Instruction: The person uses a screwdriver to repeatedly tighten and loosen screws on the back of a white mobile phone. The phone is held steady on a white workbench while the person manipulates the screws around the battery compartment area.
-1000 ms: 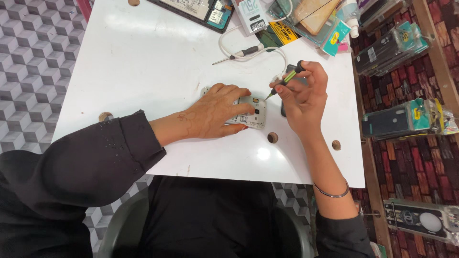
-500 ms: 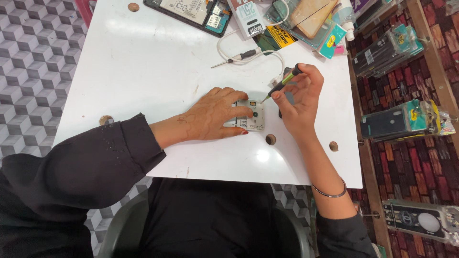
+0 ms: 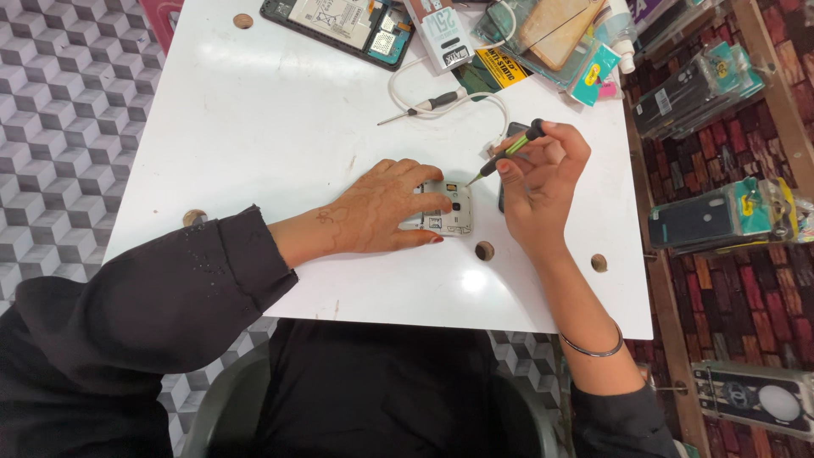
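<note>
My left hand (image 3: 386,206) lies flat on a small opened phone (image 3: 451,212) with its back cover off, pinning it to the white table (image 3: 280,127). My right hand (image 3: 543,182) holds a thin screwdriver (image 3: 507,153) with a green and black handle. Its tip points down-left and sits just above the phone's upper right corner. A dark sleeve covers my left forearm, and a thin bangle (image 3: 593,348) sits on my right wrist.
At the table's far edge lie another opened phone (image 3: 339,25), a white cable (image 3: 441,85), a second screwdriver (image 3: 420,108), a small box and coloured packets (image 3: 593,72). Phone cases (image 3: 704,220) hang on the brick-pattern wall at right. Round holes (image 3: 484,250) dot the tabletop.
The view has shifted, so the hands sit a little higher in the frame. The right hand has lifted and tilted the screwdriver slightly; the left hand stays on the phone.
</note>
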